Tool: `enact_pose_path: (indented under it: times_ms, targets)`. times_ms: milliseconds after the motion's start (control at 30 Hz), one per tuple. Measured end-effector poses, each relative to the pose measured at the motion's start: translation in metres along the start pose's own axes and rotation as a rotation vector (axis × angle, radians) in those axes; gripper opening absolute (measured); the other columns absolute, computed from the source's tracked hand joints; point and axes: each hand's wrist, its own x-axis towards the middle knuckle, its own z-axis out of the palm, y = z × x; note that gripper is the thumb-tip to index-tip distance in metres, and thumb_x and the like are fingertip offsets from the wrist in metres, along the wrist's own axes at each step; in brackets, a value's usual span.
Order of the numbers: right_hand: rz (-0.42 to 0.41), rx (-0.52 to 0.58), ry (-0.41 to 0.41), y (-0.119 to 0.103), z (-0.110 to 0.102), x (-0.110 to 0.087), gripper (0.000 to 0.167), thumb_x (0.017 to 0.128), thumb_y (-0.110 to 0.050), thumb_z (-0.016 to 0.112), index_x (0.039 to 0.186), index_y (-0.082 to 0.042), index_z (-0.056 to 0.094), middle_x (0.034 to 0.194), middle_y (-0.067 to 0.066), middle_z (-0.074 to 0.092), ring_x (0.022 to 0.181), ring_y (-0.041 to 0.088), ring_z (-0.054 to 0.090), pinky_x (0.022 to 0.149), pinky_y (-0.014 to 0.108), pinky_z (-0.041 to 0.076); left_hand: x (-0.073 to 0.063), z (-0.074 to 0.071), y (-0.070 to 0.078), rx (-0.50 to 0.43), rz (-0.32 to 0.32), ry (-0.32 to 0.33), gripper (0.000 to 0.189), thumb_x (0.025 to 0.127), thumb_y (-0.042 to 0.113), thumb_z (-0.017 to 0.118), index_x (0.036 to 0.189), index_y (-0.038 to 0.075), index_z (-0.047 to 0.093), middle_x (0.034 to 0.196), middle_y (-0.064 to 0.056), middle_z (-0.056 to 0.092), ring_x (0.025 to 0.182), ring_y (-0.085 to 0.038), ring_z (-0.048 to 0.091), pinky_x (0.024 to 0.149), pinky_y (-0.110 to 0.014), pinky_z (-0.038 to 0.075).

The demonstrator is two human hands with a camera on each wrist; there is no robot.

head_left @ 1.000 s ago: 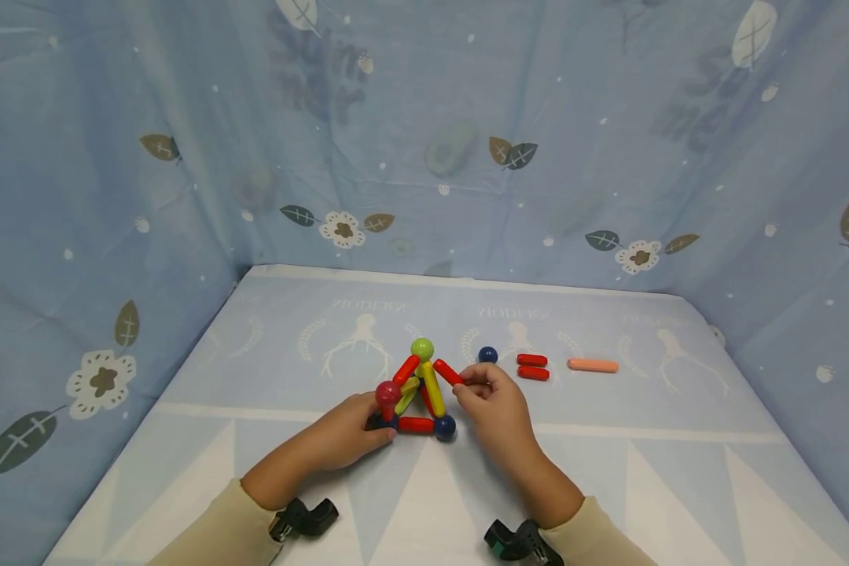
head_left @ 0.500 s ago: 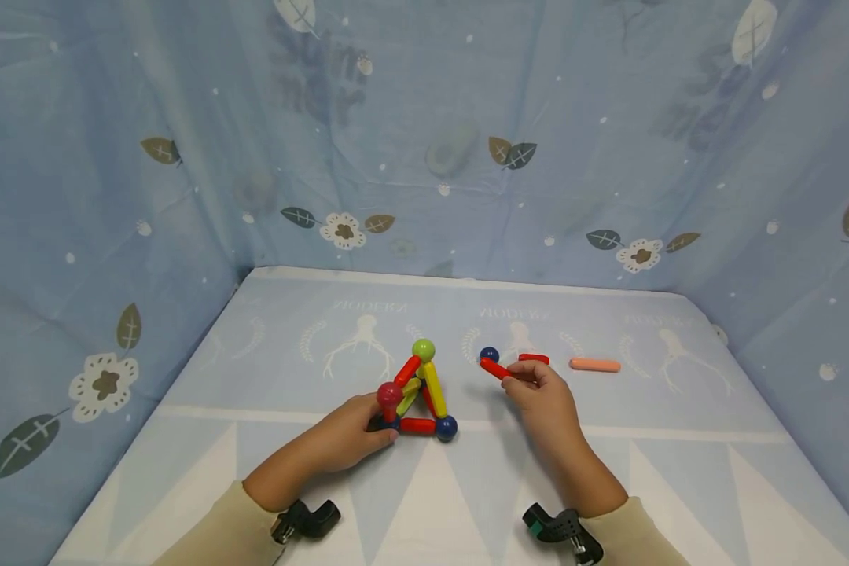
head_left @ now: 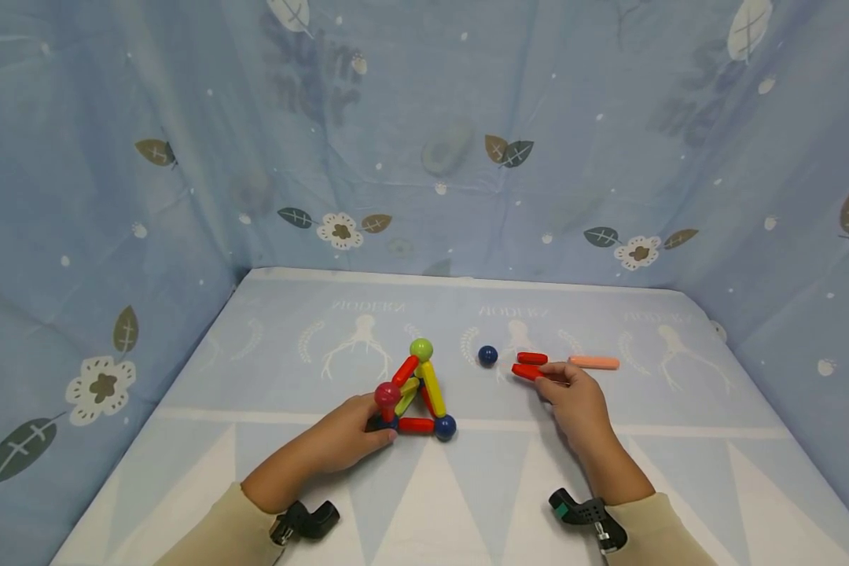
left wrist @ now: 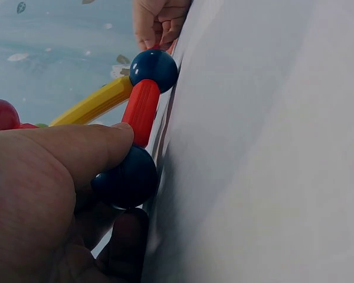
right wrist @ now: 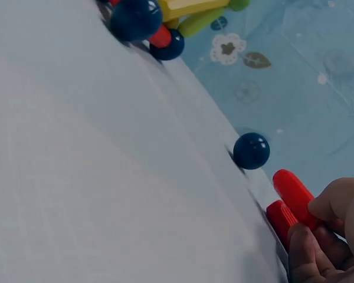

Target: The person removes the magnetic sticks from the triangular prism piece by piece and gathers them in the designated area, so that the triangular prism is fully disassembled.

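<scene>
My left hand [head_left: 348, 434] grips the front left corner of a magnetic stick-and-ball frame, its thumb and fingers around a dark blue ball [left wrist: 130, 180]. This frame has a green ball [head_left: 420, 350] on top, a pinkish-red ball [head_left: 387, 395] at left, yellow sticks [head_left: 433, 389] and red sticks [head_left: 416, 425]. Another dark blue ball [head_left: 444, 427] forms its front right corner. Over on the right, my right hand [head_left: 576, 401] pinches a short red stick [right wrist: 295, 197]. Just below it, a second red stick [right wrist: 279, 218] lies by the fingertips.
A loose dark blue ball [head_left: 487, 356] lies on the cloth-covered table [head_left: 410, 503], left of the right hand. Behind the held stick is a red stick [head_left: 532, 358], and an orange stick [head_left: 594, 362] lies farther right. Patterned cloth [head_left: 439, 141] hangs around the table.
My right hand has carried the red stick away from the frame's top, rightward past the loose blue ball, to the other red sticks. The left hand stays on the frame.
</scene>
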Motion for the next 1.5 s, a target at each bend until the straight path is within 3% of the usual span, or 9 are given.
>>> enact_pose_path:
  times_ms: [433,700,1300,1500]
  targets:
    - [0.004,-0.063,-0.001,0.01,-0.01,0.012,0.029,0.104,-0.021,0.065,0.131,-0.011,0.068,0.137,0.014,0.059,0.114,0.027,0.053,0.076,0.02,0.052,0.0,0.0,0.003,-0.015,0.01,0.003,0.023,0.096,0.025,0.077,0.113,0.016,0.064,0.117,-0.002,0.066,0.113,-0.019,0.06,0.109,-0.054,0.049]
    - [0.007,-0.069,0.009,0.01,-0.01,0.016,0.028,0.105,-0.018,0.063,0.131,-0.008,0.067,0.126,0.015,0.061,0.098,0.023,0.063,0.073,0.017,0.056,0.0,0.0,0.004,-0.009,-0.002,0.008,0.025,0.096,0.025,0.077,0.116,0.016,0.065,0.118,-0.002,0.066,0.114,-0.019,0.06,0.109,-0.054,0.049]
    - [0.022,-0.037,0.036,0.012,-0.007,0.019,0.029,0.104,-0.017,0.064,0.132,-0.006,0.063,0.122,0.016,0.06,0.096,0.022,0.065,0.075,0.019,0.059,0.0,0.0,0.003,0.006,-0.027,0.01,0.026,0.096,0.027,0.077,0.118,0.019,0.065,0.119,0.0,0.066,0.117,-0.02,0.059,0.11,-0.056,0.049]
    - [-0.004,-0.138,0.103,0.012,-0.006,0.014,0.031,0.104,-0.021,0.064,0.132,-0.008,0.062,0.12,0.014,0.064,0.089,0.022,0.067,0.072,0.024,0.058,0.0,0.0,0.002,0.003,-0.012,0.007,0.025,0.096,0.027,0.077,0.115,0.018,0.065,0.116,0.0,0.066,0.114,-0.02,0.059,0.108,-0.055,0.049]
